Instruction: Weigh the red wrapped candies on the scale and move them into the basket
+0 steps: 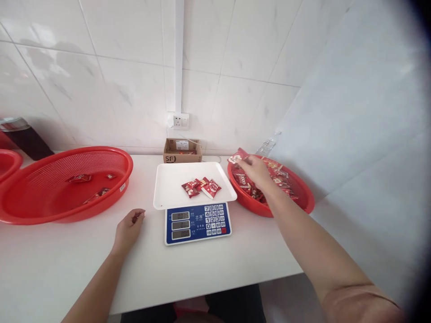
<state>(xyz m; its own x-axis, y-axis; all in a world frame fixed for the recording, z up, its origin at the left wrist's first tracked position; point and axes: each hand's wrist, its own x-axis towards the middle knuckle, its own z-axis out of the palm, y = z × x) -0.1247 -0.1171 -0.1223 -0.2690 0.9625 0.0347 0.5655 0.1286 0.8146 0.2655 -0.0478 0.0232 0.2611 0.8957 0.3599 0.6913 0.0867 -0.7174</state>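
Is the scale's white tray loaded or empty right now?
Loaded: small red packets lie overlapping on the white tray. Another packet, pinched in the right hand, is off the tray, by the right basket.

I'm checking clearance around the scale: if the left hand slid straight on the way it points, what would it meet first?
The left hand would probably meet the left edge of the white tray first; depth is unclear, so it might pass under its rim.
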